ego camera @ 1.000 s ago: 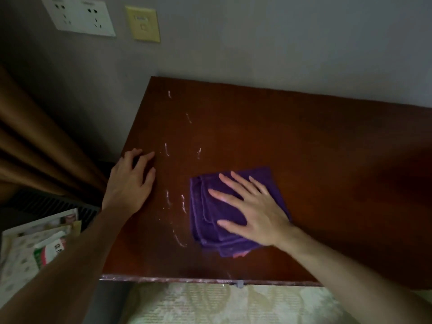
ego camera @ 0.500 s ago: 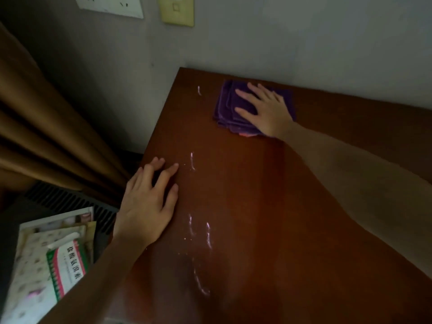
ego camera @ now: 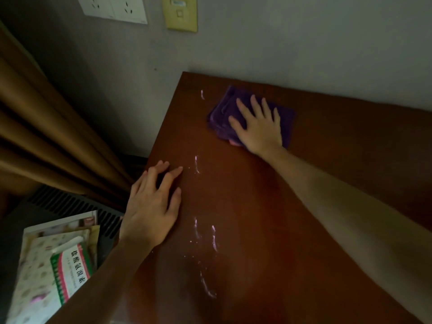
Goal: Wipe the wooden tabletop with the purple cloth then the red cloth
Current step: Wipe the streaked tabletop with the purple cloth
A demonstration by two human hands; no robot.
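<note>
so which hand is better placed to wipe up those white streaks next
Right. The right hand already lies flat on the folded purple cloth at the far end of the wooden tabletop; the white streaks lie nearer. The left hand rests bare beside them.

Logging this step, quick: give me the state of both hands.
Left hand: open, flat on the tabletop, holding nothing.
Right hand: open, fingers spread, pressing on the purple cloth.

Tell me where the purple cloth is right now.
In the head view, the purple cloth lies folded at the far left of the wooden tabletop, near the wall, pressed flat under the right hand.
</note>
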